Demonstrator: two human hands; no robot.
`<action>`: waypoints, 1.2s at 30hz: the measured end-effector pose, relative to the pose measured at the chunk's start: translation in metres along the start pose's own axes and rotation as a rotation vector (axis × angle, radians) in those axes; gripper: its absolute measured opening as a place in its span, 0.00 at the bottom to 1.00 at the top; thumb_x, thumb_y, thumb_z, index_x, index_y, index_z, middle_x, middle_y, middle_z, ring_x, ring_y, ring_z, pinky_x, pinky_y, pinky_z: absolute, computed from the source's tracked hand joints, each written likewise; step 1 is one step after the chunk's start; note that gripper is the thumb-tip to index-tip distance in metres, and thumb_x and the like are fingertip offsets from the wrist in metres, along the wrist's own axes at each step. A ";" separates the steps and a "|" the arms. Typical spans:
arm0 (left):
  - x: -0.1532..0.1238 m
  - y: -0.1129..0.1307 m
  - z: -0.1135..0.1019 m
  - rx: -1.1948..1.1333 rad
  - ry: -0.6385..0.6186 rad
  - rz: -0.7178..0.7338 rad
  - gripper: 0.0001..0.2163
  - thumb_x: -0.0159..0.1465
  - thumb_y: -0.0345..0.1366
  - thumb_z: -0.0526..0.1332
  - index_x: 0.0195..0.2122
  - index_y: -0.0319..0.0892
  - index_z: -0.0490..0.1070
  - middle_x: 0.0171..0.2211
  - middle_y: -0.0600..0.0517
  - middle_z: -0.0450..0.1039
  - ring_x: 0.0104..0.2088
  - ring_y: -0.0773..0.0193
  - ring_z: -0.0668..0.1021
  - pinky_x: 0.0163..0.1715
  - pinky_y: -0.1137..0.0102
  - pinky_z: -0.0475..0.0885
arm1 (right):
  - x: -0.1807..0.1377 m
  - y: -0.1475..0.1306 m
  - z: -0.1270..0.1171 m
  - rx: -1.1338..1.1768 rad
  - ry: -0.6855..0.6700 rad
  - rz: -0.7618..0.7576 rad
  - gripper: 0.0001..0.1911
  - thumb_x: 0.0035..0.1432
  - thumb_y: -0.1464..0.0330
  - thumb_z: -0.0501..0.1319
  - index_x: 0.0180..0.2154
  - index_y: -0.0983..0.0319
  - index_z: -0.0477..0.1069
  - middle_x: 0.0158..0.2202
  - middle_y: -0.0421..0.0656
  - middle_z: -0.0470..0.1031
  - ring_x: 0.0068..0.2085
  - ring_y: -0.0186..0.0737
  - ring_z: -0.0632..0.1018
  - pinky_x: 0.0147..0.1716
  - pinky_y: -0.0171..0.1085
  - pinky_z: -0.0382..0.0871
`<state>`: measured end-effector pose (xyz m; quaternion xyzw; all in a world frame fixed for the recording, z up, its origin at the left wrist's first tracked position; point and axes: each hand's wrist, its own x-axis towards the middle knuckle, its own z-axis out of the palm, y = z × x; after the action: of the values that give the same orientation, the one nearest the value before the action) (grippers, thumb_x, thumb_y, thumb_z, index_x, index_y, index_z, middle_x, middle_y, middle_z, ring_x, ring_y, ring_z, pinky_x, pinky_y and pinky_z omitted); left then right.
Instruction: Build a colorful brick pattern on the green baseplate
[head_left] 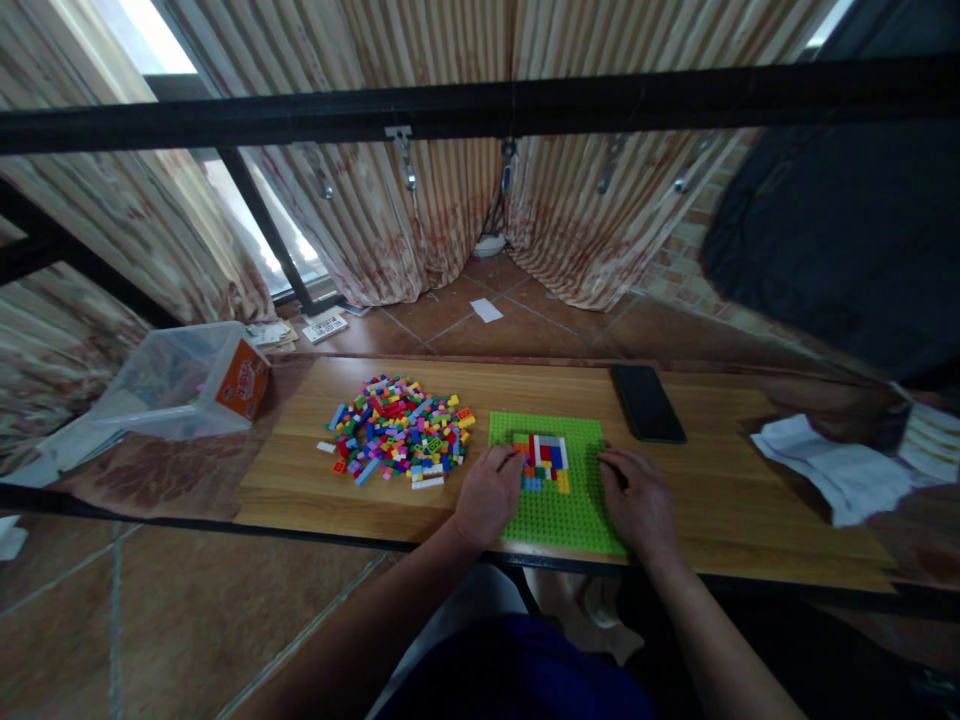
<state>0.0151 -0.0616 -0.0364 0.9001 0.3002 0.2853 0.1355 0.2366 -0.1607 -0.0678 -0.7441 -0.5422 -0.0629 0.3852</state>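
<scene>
A green baseplate (pixel 559 520) lies near the front edge of the wooden table (pixel 712 500). A small patch of red, white, blue, yellow and orange bricks (pixel 546 460) is fixed on it. My left hand (pixel 487 495) rests on the plate's left edge, fingers curled and pinched at the patch's left side; whether they hold a brick is hidden. My right hand (pixel 637 498) lies on the plate's right edge with fingers bent, tips pointing toward the bricks. A heap of loose coloured bricks (pixel 400 428) lies left of the plate.
A black phone (pixel 646 402) lies behind the plate to the right. Crumpled white paper (pixel 836 465) sits at the table's right end. A clear plastic tub with an orange label (pixel 191 380) stands off the left end. A black bar (pixel 480 105) crosses overhead.
</scene>
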 end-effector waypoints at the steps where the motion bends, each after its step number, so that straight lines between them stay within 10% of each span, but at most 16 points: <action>1: -0.001 0.001 -0.001 0.036 -0.024 0.011 0.11 0.67 0.30 0.52 0.46 0.40 0.71 0.43 0.46 0.72 0.45 0.60 0.74 0.47 0.64 0.73 | 0.000 0.000 0.000 0.000 0.001 -0.002 0.15 0.62 0.62 0.54 0.39 0.61 0.76 0.42 0.51 0.77 0.45 0.47 0.75 0.47 0.49 0.70; 15: 0.018 0.009 -0.007 0.301 -0.273 0.069 0.07 0.64 0.28 0.56 0.41 0.37 0.72 0.42 0.45 0.73 0.44 0.54 0.73 0.43 0.61 0.72 | 0.000 0.000 0.000 -0.008 -0.008 -0.013 0.15 0.62 0.62 0.54 0.39 0.62 0.75 0.42 0.51 0.77 0.45 0.48 0.75 0.47 0.49 0.70; 26: -0.014 0.000 -0.023 -0.106 0.030 -0.169 0.15 0.64 0.27 0.53 0.52 0.41 0.68 0.49 0.45 0.71 0.49 0.59 0.74 0.52 0.62 0.72 | 0.001 -0.001 0.000 -0.002 -0.003 0.003 0.16 0.62 0.60 0.53 0.38 0.62 0.76 0.42 0.51 0.77 0.45 0.48 0.75 0.47 0.49 0.70; 36: -0.030 -0.040 -0.072 -0.021 0.175 -0.376 0.11 0.64 0.29 0.55 0.46 0.42 0.71 0.45 0.46 0.74 0.46 0.60 0.76 0.49 0.63 0.73 | -0.002 0.003 0.000 -0.015 -0.018 -0.003 0.16 0.61 0.60 0.53 0.40 0.61 0.75 0.43 0.50 0.76 0.45 0.48 0.75 0.47 0.49 0.69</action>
<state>-0.0657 -0.0429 -0.0086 0.7985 0.4706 0.3352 0.1692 0.2387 -0.1623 -0.0706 -0.7465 -0.5464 -0.0609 0.3749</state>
